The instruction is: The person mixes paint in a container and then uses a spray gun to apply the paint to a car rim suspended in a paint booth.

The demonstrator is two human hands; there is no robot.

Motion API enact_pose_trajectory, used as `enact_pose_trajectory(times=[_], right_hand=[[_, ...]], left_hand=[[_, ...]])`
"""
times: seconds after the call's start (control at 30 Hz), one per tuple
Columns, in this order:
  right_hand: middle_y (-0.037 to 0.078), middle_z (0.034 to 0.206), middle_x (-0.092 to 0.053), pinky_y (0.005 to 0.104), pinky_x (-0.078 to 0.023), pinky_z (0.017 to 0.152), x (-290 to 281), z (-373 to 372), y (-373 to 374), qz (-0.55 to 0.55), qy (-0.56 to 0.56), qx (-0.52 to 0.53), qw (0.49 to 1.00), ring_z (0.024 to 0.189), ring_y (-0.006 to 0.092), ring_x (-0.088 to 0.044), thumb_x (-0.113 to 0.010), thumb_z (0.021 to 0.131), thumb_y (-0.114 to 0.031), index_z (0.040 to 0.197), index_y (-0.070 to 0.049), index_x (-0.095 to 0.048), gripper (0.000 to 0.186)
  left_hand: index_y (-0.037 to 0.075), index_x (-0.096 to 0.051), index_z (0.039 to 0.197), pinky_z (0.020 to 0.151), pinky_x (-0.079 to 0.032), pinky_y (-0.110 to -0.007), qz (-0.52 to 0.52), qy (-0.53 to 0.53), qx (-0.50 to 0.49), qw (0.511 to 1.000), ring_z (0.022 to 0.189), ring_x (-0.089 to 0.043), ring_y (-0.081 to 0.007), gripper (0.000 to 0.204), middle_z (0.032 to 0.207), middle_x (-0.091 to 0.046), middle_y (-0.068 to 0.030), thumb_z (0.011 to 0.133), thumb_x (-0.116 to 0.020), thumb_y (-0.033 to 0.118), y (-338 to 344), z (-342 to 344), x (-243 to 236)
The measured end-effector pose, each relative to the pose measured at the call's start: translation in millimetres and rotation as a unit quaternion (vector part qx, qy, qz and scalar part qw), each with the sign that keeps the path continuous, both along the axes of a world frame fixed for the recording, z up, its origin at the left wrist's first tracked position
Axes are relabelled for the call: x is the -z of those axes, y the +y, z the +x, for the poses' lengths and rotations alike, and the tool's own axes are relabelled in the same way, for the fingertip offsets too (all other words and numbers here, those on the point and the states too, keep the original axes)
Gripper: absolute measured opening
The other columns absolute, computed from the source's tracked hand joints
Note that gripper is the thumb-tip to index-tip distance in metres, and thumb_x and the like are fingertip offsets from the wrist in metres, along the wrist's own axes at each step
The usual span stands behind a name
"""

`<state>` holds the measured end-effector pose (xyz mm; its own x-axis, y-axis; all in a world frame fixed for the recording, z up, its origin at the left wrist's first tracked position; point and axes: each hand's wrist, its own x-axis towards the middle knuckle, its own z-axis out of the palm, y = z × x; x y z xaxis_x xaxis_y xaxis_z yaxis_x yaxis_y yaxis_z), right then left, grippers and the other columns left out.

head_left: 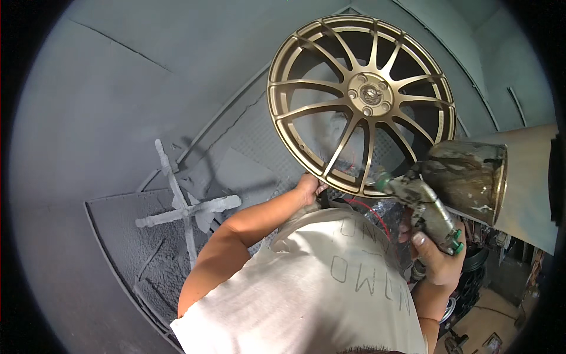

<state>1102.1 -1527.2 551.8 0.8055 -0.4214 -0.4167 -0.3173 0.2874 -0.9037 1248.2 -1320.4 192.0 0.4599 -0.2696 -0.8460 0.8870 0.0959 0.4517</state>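
At the left stands a grey cross-shaped frame (187,210). Right of it, the left hand (308,187) meets the near edge of the bronze wheel (370,94) (its fingers are partly hidden, so I cannot tell how they close). The wheel is far side, right of centre; its visible face seems largely coated, while work left on its back cannot be judged. Farther right, the right hand (441,262) grips a spray gun (435,219) with a stained cup (463,183).
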Motion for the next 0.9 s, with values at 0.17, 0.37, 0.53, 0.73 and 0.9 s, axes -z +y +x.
enact_pose_trajectory(times=[0.17, 0.37, 0.53, 0.73, 0.9], right_hand=[[0.015, 0.098, -0.067, 0.0284, -0.051, 0.075, 11.1, 31.8, -11.1, -0.106, -0.061, -0.072, 0.99, 0.085, 0.017, -0.064, -0.072, 0.082, -0.005, 0.122, 0.009, -0.05, 0.048], [0.004, 0.081, -0.064, 0.0244, -0.045, 0.064, 19.1, 36.7, -48.5, -0.238, -0.052, 0.038, 0.969, 0.072, 0.0087, -0.057, -0.063, 0.09, -0.008, 0.103, 0.003, -0.062, 0.017], [0.003, 0.082, -0.066, 0.024, -0.045, 0.064, 25.2, 7.8, -83.2, -0.248, -0.007, 0.165, 0.955, 0.072, 0.0082, -0.057, -0.064, 0.091, -0.011, 0.104, 0.002, -0.063, 0.018], [0.005, 0.096, -0.068, 0.0209, -0.046, 0.058, 24.2, -69.6, -105.3, -0.196, 0.051, 0.162, 0.966, 0.079, 0.0103, -0.062, -0.063, 0.091, -0.012, 0.113, 0.001, -0.062, 0.026], [0.009, 0.102, -0.067, 0.0234, -0.048, 0.056, 13.9, -109.7, -85.3, -0.056, 0.011, 0.126, 0.99, 0.085, 0.0134, -0.064, -0.065, 0.087, -0.009, 0.122, 0.003, -0.058, 0.038]], left_hand=[[0.01, -0.061, 0.105, 0.077, -0.056, -0.029, -0.013, 0.029, 0.038, 0.999, 0.085, -0.065, -0.0138, 0.019, 0.097, -0.068, -0.0035, 0.101, -0.046, 0.021, -10.1, -1.5, 7.9], [0.012, -0.063, 0.107, 0.075, -0.057, -0.028, -0.059, 0.032, 0.071, 0.995, 0.088, -0.066, -0.0152, 0.023, 0.1, -0.068, -0.0037, 0.102, -0.045, 0.025, -22.2, -13.7, 0.9], [0.011, -0.063, 0.105, 0.075, -0.056, -0.031, -0.026, 0.057, 0.027, 0.998, 0.089, -0.064, -0.0165, 0.024, 0.101, -0.067, -0.004, 0.101, -0.046, 0.027, -31.0, -20.3, 10.7], [0.013, -0.063, 0.104, 0.084, -0.052, -0.034, -0.047, -0.015, -0.126, 0.991, 0.094, -0.062, -0.0195, 0.023, 0.102, -0.066, -0.0025, 0.099, -0.049, 0.031, -37.6, -31.4, 13.7], [0.007, -0.058, 0.114, 0.093, -0.053, -0.039, -0.027, -0.027, -0.136, 0.99, 0.103, -0.062, -0.0239, 0.026, 0.112, -0.064, -0.0084, 0.1, -0.047, 0.026, -42.6, -33.0, 6.7]])
